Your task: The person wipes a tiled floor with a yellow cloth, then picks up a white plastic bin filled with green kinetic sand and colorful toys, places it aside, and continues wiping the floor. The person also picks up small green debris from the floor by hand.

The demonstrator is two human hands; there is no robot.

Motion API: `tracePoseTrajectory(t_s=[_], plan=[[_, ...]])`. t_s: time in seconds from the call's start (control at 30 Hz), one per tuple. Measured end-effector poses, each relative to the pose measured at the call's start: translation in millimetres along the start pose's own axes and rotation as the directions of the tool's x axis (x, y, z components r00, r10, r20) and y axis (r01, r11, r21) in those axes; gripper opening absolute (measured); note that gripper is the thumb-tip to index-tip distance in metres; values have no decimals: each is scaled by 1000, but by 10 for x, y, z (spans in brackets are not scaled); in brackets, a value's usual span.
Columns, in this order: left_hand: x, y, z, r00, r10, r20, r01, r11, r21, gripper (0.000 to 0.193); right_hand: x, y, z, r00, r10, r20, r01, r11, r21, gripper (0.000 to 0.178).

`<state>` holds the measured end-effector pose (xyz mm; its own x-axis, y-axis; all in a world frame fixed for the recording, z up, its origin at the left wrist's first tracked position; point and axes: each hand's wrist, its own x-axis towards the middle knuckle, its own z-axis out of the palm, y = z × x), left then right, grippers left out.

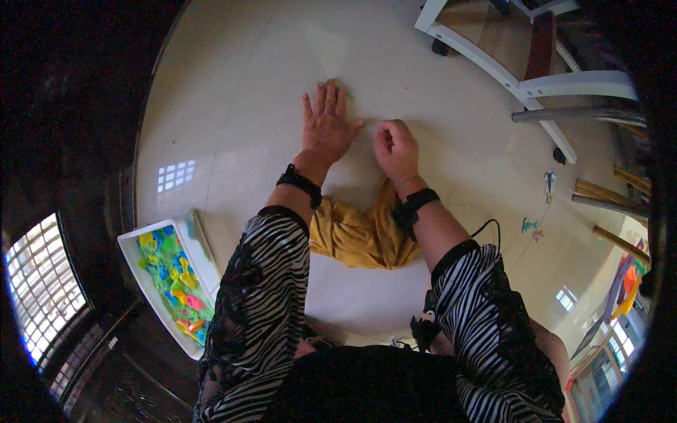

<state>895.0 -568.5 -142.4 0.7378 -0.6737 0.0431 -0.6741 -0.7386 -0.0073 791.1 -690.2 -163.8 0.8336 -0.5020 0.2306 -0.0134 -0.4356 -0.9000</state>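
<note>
My left hand (330, 125) lies palm down on the pale tiled floor (233, 106), its fingers spread. Small green specks (349, 96) show on the floor beside its fingertips. Close to its right, my right hand (397, 149) is closed with the fingers curled in. Whatever those fingers might hold is hidden. A crumpled mustard-yellow cloth (352, 236) rests on the floor between my forearms, partly under my right wrist. Each wrist wears a black band.
At my left stands a white tray (130, 257) of green material with several blue, yellow and red pieces. White-framed furniture (486, 60) and metal legs (578, 113) are at the far right. Small cut-out shapes (549, 185) lie on the right floor. Dark furniture (70, 141) borders the left.
</note>
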Motion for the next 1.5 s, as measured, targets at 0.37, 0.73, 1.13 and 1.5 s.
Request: tracePoseTrajectory(t_s=[0.37, 0.73, 1.13, 1.5], plan=[[200, -50, 17, 932, -105, -346, -2, 956, -294, 35, 7, 18, 36, 992, -111, -64, 107, 992, -66, 11], [394, -175, 229, 941, 136, -310, -187, 972, -141, 15, -4, 2, 9, 997, -74, 2, 74, 996, -44, 16], [-134, -1402, -67, 975, -123, -183, 119, 992, -28, 16, -20, 19, 22, 998, -60, -4, 60, 998, -32, 16], [-3493, -3151, -1347, 498, -866, -40, 788, 432, 440, 24, -23, 106, 70, 999, -41, -21, 41, 999, -17, 12]])
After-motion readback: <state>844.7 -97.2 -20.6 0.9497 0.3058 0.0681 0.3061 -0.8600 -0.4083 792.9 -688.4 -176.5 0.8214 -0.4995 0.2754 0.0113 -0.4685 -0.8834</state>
